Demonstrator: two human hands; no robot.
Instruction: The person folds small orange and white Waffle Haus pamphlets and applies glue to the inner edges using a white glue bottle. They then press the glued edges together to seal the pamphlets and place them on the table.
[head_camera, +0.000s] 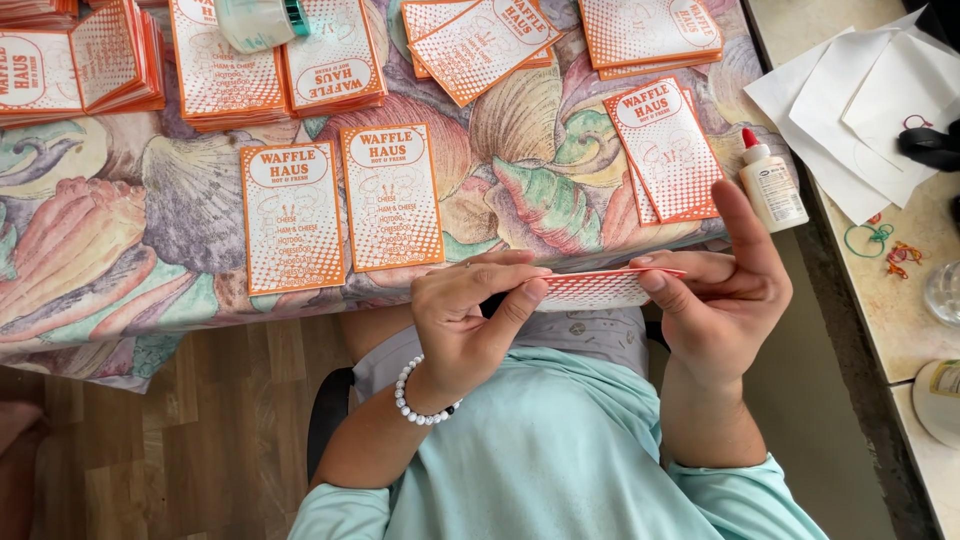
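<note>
Both hands hold one orange-and-white printed paper bag (598, 289) edge-on above my lap. My left hand (470, 315), with a white bead bracelet on the wrist, pinches its left end between thumb and fingers. My right hand (722, 290) grips the right end, index finger raised. Just beyond, on the shell-patterned tablecloth (160, 230), two flat bags (340, 210) lie side by side, and a small stack of bags (665, 150) lies near my right hand. A white glue bottle with a red cap (771, 184) stands at the table's right edge.
Several more stacks of bags (280, 60) line the far side of the table. To the right, a beige counter (900, 300) holds white paper sheets (860, 110), coloured rubber bands (885, 248) and a black object (930, 145). Wooden floor (180, 430) shows at lower left.
</note>
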